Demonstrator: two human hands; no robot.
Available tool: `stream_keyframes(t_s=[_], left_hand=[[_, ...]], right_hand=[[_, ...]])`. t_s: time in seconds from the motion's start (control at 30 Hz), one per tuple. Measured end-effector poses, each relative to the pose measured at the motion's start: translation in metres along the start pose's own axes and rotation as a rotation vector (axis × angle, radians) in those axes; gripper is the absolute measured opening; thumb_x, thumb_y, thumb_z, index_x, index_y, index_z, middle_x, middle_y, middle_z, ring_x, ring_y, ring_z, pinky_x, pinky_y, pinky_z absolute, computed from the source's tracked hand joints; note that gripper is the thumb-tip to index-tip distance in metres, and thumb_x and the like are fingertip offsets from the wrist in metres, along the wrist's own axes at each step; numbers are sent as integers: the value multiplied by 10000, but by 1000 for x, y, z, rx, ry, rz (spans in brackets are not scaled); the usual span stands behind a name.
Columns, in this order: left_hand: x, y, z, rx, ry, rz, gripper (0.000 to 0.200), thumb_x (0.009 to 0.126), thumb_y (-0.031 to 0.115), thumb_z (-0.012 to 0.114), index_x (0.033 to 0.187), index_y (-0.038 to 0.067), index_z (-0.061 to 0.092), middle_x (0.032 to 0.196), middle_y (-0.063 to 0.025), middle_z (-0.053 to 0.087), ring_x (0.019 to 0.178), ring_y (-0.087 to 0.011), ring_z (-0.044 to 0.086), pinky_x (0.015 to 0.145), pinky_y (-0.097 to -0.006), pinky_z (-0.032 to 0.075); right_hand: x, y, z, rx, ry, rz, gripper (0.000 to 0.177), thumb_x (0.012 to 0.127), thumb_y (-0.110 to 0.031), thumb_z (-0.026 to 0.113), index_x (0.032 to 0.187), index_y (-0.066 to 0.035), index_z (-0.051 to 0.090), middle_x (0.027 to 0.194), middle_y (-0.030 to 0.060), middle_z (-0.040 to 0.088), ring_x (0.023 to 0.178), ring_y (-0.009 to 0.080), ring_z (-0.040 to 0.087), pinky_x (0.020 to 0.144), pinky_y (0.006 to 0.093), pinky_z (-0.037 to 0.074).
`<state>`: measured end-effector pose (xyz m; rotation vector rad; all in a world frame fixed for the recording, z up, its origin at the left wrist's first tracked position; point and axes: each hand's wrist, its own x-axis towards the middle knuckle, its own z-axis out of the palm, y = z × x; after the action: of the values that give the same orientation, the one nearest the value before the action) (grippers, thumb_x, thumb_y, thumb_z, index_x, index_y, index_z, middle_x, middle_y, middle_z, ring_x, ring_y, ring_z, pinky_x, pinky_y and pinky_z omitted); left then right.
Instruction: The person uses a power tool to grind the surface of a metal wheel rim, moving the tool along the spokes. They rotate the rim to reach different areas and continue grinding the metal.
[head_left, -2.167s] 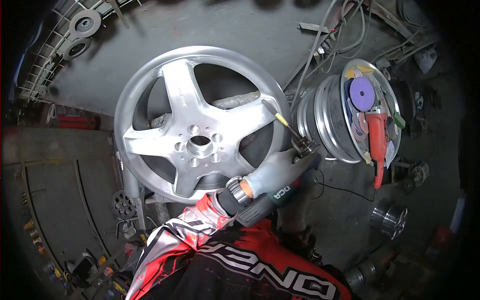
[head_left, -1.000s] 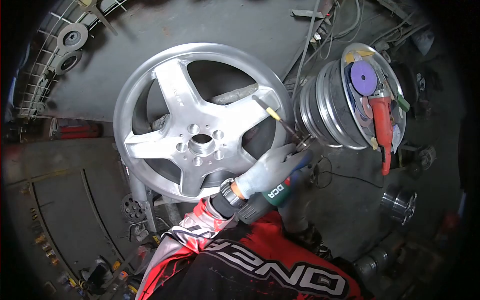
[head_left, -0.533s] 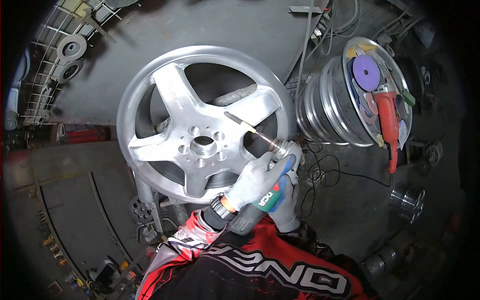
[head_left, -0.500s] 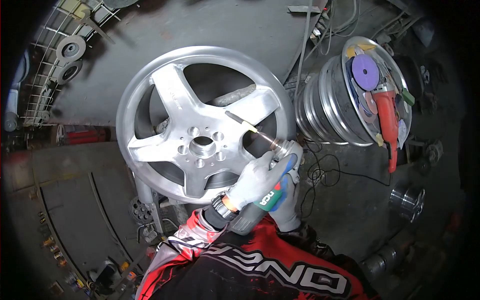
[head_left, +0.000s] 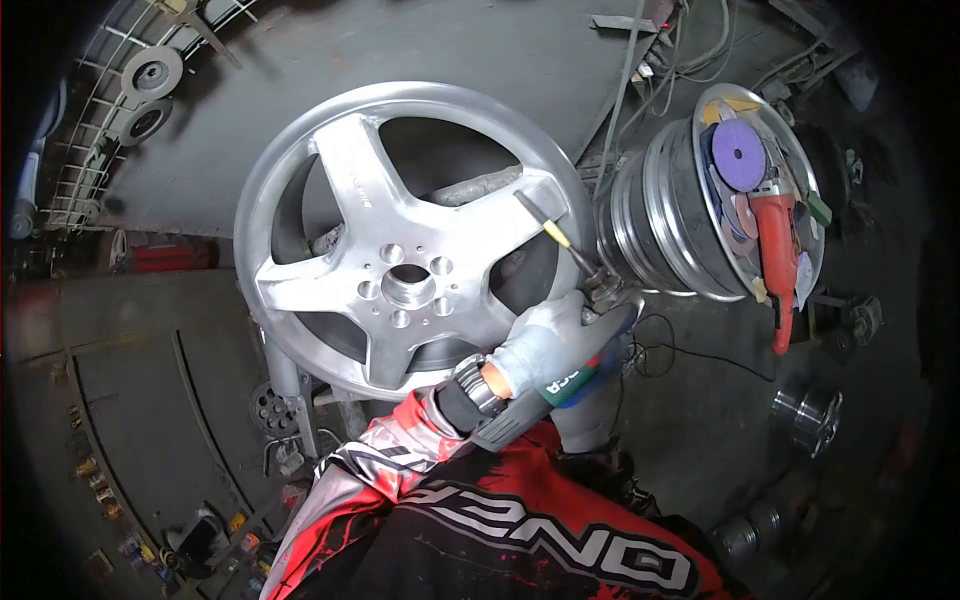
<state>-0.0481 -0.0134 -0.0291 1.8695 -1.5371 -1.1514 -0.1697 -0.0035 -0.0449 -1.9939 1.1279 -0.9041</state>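
The grey-gloved left hand (head_left: 555,340), gripping the green-black cylindrical tool (head_left: 568,388) (right hand (head_left: 592,408) fingers unclear), has shifted work outward along the two-o'clock spoke (head_left: 495,222) of the silver metal wheel (head_left: 400,233).

Gloved left hand (head_left: 560,342) grips power tool (head_left: 515,420), bit (head_left: 556,234) over silver wheel (head_left: 412,240).

On the right, a silver wheel rim (head_left: 657,210) carries a red grinder (head_left: 775,245), a purple disc (head_left: 738,155) and a green block (head_left: 819,207), with other discs tucked among them. Grey cables (head_left: 727,45) run near the top right. At upper left, two round discs (head_left: 152,73) sit against a wire rack (head_left: 95,140), and a red cylinder (head_left: 165,257) lies below. Another shiny rim (head_left: 800,420) is at lower right.
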Motion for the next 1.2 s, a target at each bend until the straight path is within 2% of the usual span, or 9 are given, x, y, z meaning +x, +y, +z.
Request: stream_keyframes(t_s=[0.1, 0.17, 0.3, 0.4, 0.83, 0.9, 0.97, 1.1, 1.2], left_hand=[[-17, -18, 9, -64, 103, 0, 398, 959, 304, 620, 1343, 198, 600, 891, -198, 580, 692, -383, 654, 581, -448, 542], [-31, -22, 1, -17, 163, 51, 408, 936, 268, 642, 1334, 185, 607, 887, -193, 569, 676, -378, 646, 569, -440, 539], [-47, -25, -11, 291, 231, 289, 485, 867, 179, 658, 1348, 197, 606, 881, -180, 550, 666, -355, 640, 548, -432, 535], [-50, -31, -9, 282, 252, 282, 506, 849, 169, 658, 1351, 200, 605, 890, -182, 549, 651, -357, 635, 542, -440, 530], [-18, 7, -18, -92, 53, -198, 567, 975, 539, 575, 1158, 5, 625, 822, -237, 678, 821, -415, 705, 728, -469, 563], [-31, -1, -21, -97, 50, -172, 541, 978, 532, 574, 1182, 33, 622, 817, -233, 668, 801, -410, 702, 722, -472, 562], [-42, -6, -25, 157, 68, 99, 462, 1002, 472, 568, 1231, 72, 607, 795, -227, 654, 776, -395, 699, 694, -477, 554], [-29, -8, -12, -14, 110, -3, 379, 1009, 366, 575, 1269, 93, 604, 862, -222, 651, 746, -390, 692, 655, -457, 553], [-20, 3, -21, -171, -4, -127, 346, 1009, 306, 576, 1304, 128, 603, 928, -222, 616, 730, -379, 672, 631, -448, 547]], right_hand=[[-22, 7, 17, 44, -24, 5, 495, 874, -287, 745, 1262, -23, 587, 1242, 165, 624, 1125, 339, 631, 946, 467, 496], [-45, 17, 36, 773, -104, 520, 566, 963, -385, 642, 1400, -49, 514, 1256, 114, 628, 1156, 248, 629, 991, 396, 506], [-29, -11, 22, 523, -218, 273, 534, 1018, -338, 586, 1452, -53, 461, 1349, 95, 583, 1224, 222, 593, 1050, 397, 482], [-37, -2, 34, 1573, -103, 692, 489, 1040, -263, 554, 1461, -44, 435, 1409, 95, 544, 1263, 224, 569, 1080, 408, 466], [-9, 3, 10, -65, -323, 68, 467, 1085, -366, 430, 1417, -42, 485, 1368, 105, 588, 1222, 235, 601, 1049, 398, 492], [-13, -3, 16, -81, -377, 86, 468, 1088, -372, 421, 1413, -42, 490, 1364, 106, 592, 1217, 235, 604, 1046, 396, 494], [-26, -15, 26, 1157, -37, 574, 465, 1064, -322, 497, 1443, -54, 470, 1402, 125, 549, 1284, 227, 558, 1069, 420, 466], [-34, 1, 19, 1146, -43, 561, 471, 1077, -327, 465, 1458, -50, 450, 1443, 121, 518, 1301, 233, 543, 1084, 430, 452], [-24, -9, 6, -45, -191, 97, 482, 1086, -364, 432, 1445, -45, 458, 1434, 131, 520, 1299, 248, 539, 1084, 424, 446]])
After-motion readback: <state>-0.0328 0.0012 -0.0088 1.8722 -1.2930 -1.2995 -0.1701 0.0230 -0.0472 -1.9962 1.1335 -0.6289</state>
